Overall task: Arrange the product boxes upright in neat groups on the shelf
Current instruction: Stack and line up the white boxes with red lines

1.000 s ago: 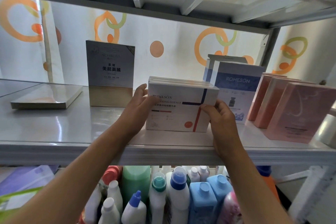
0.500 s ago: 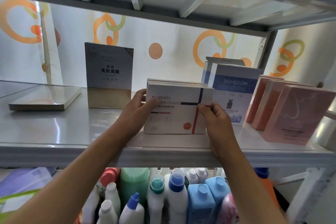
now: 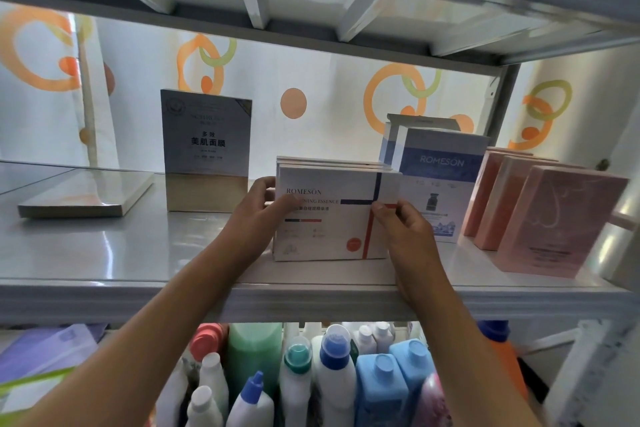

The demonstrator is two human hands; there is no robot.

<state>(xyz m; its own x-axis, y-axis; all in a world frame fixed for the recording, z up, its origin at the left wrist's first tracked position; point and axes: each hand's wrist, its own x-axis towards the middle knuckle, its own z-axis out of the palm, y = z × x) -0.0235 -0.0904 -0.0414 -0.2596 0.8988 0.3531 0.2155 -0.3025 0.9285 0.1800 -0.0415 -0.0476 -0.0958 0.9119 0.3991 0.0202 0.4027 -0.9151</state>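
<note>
Several white ROMESON boxes (image 3: 332, 215) stand upright as one pack near the front middle of the shelf (image 3: 104, 253), just left of the taller blue-banded boxes (image 3: 440, 177), with the pink boxes (image 3: 554, 218) further right; the step in hand looks like squaring this white group, front faces flush and edges even; the next move likely calls for a gentle, level nudge from both sides so no box tips or slides out of line; the left hand (image 3: 256, 215) wraps the pack's left edge, thumb across the front and fingers behind; the right hand (image 3: 401, 229) pinches the front box near its right edge, fingers curled; further left a grey mask box (image 3: 206, 149) stands upright and a flat box (image 3: 86, 192) lies on its face, probably awaiting righting.
</note>
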